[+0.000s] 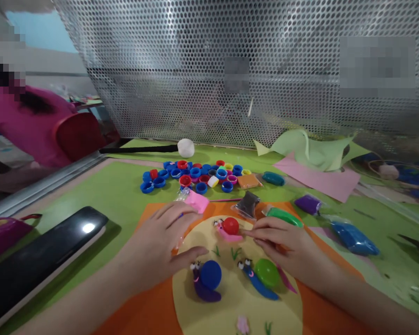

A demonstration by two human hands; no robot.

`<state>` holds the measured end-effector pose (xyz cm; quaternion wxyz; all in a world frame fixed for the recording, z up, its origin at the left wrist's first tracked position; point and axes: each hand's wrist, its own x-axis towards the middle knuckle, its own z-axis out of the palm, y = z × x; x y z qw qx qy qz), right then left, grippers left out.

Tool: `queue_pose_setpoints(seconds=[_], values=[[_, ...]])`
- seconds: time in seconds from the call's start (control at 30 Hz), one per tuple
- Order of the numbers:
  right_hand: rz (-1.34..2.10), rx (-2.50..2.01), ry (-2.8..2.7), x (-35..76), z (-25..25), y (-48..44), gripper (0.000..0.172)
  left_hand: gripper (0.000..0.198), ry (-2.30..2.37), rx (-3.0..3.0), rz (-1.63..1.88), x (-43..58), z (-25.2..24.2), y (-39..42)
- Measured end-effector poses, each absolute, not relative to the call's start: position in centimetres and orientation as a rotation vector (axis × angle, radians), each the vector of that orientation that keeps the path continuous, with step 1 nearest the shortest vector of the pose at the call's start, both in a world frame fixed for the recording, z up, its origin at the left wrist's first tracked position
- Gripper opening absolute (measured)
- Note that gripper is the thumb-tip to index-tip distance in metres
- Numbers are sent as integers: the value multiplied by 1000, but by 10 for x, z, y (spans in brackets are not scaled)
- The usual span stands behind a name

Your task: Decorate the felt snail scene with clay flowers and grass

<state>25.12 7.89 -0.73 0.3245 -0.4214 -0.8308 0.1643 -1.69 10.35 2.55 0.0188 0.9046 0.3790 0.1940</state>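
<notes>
A yellow paper shape (230, 309) lies on an orange sheet (139, 298). Three clay snails sit on it: a pink one with a red cap (231, 226), a purple one with a blue cap (211, 275) and a blue one with a green cap (266, 273). My left hand (174, 237) hovers at the shape's left edge, fingers apart, holding nothing visible. My right hand (282, 242) reaches in from the right, its index fingertip at the tail of the pink snail. A magenta strip (286, 279) shows beneath that hand; whether it is held is unclear.
Many bottle caps (194, 174) lie behind the sheet, near packets of pink (197, 201), black (247, 204), green (284, 216) and blue clay (354, 237). A black case (45, 260) is at left, scissors (415, 244) at right. A person in pink (24, 121) sits at far left.
</notes>
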Motion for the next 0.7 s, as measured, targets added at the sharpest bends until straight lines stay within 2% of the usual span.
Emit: queue_pose_setpoints(seconds=[0.2, 0.43, 0.6, 0.7], values=[[533, -1146, -2119, 253, -7, 79, 29, 36, 1185, 2813, 599, -19, 18, 110], [589, -1177, -2171, 253, -8, 82, 14, 32, 1119, 2920, 626, -24, 19, 113], [538, -1053, -2309, 255, -9, 84, 18, 35, 1112, 2954, 629, -23, 19, 111], [628, -1125, -2311, 254, -6, 86, 21, 36, 1100, 2983, 652, -25, 20, 109]])
